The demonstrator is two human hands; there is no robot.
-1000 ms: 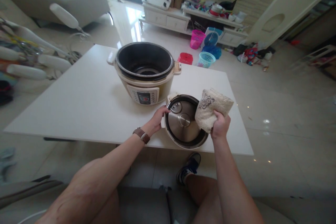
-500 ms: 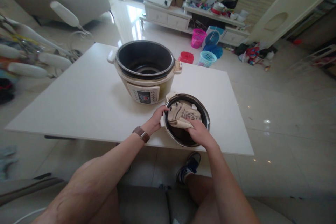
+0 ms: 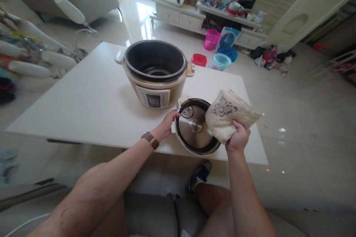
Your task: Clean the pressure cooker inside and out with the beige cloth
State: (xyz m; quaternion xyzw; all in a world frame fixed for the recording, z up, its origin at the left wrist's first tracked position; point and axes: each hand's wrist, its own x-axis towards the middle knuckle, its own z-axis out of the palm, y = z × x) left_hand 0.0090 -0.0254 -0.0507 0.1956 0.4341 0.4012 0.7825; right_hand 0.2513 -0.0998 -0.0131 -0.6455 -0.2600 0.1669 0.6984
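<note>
My left hand [image 3: 169, 121] grips the rim of a round pressure cooker lid [image 3: 191, 135], its metal inner side facing up. The lid rests near the front edge of the white table. In my right hand [image 3: 238, 136] is a folded beige cloth [image 3: 226, 113] with a dark pattern, raised over the lid's right side and covering part of it. Behind the lid stands an open electric pressure cooker [image 3: 154, 94], its dark inner pot [image 3: 155, 59] showing and a control panel on its front.
The white table [image 3: 80, 103] reaches far to the left. Beyond it on the floor are a red basin [image 3: 198, 59], a light blue basket [image 3: 221, 62] and a pink basket [image 3: 211, 39]. A low white cabinet [image 3: 178, 20] stands along the wall. White-ended rods [image 3: 71, 10] stick out at the left.
The cloth has come up off the lid's inner side and moved right in my right hand, uncovering the metal. My left hand keeps its hold on the rim.
</note>
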